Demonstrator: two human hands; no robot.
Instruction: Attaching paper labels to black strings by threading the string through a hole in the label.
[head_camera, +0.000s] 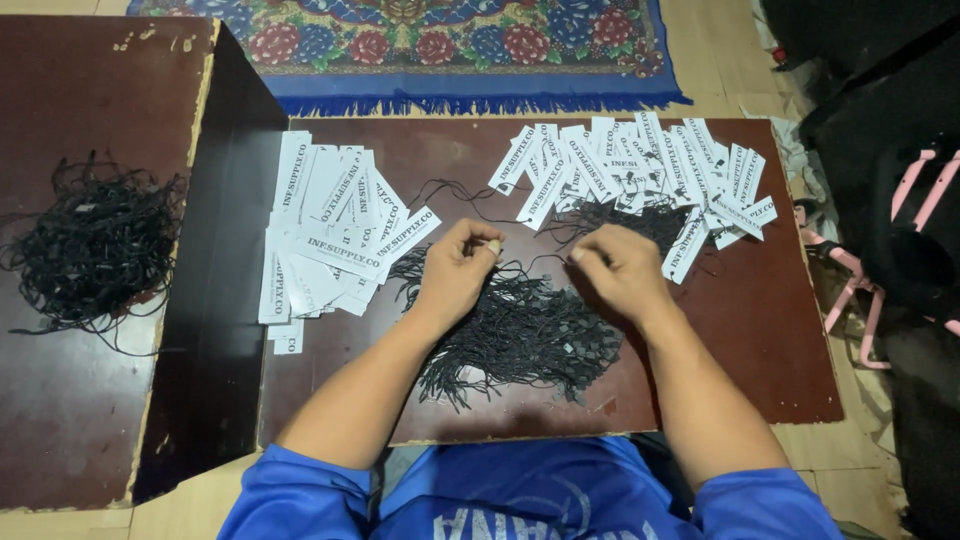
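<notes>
Both hands work at the middle of the dark brown board (760, 330): the left hand (455, 268) is curled, fingertips pinched on a thin black string (455, 190); the right hand (620, 265) is likewise pinched, on what I cannot tell. Beneath them lies one heap of black cords (520, 335). Two spreads of white tags, too many to count, lie there: one (325, 240) by the left edge, another (640, 165) toward the far right corner. A second cord tangle (95, 245) sits on the left-hand board (60, 420).

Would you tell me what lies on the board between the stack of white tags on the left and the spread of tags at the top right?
In the head view: both hands, left hand and right hand, over a pile of black strings.
</notes>
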